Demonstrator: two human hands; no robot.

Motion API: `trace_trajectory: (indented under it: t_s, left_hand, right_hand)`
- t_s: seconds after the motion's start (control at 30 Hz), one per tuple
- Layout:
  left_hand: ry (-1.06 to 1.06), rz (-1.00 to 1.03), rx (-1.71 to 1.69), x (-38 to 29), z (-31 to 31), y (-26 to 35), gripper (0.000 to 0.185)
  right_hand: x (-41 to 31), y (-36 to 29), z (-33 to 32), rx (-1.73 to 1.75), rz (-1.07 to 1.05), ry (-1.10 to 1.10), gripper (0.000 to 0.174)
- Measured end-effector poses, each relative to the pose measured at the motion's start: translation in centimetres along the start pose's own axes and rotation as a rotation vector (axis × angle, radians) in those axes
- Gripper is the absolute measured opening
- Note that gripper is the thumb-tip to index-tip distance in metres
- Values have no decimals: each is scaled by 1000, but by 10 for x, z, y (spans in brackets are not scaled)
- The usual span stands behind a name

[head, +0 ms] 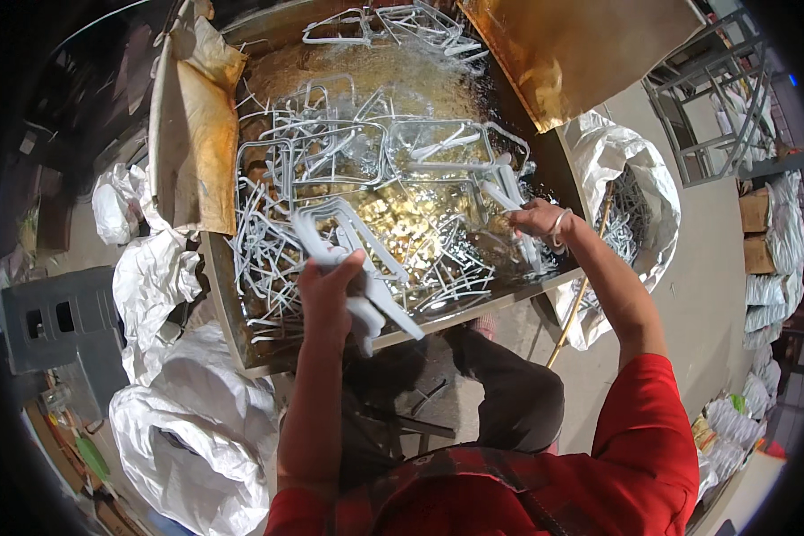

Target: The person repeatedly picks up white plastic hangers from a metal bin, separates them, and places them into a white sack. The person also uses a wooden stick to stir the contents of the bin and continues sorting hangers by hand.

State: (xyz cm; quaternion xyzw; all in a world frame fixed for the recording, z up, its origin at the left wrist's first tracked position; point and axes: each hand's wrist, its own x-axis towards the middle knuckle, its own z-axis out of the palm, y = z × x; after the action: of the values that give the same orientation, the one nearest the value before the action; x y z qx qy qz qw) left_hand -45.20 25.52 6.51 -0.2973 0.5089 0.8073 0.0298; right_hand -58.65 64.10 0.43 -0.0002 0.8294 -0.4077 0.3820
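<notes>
A wide shallow trough [395, 329] before me holds liquid and many pale grey bent frames and strips, plastic or coated metal. My left hand [331, 281] is closed round a bundle of flat grey bent pieces [375, 281] over the trough's near left part. At the right side, my right hand [539, 220] grips a few grey strips [506, 187], whose lower ends reach towards the liquid. Between the hands lie loose thin pieces [465, 278] in the bright, rippling liquid. Larger rounded rectangular frames [338, 154] lie tangled farther back.
Stained sheets rise at the trough's left [197, 134] and right [576, 53]. An open white sack [660, 181] of grey pieces stands right, with a thin stick [579, 298] leaning beside it. More white sacks [194, 429] stand left. A metal rack [703, 144] stands far right.
</notes>
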Motion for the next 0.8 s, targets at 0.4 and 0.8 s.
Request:
trace_trajectory:
  t_s: [0.4,0.8]
  left_hand:
    - [-84,-16,-127,-5,16,-15,29]
    - [-161,-147,-13,-6,24,-12,38]
  right_hand:
    - [-119,-156,10,233,-145,62,29]
    - [-92,-165,4,-550,-8,61,19]
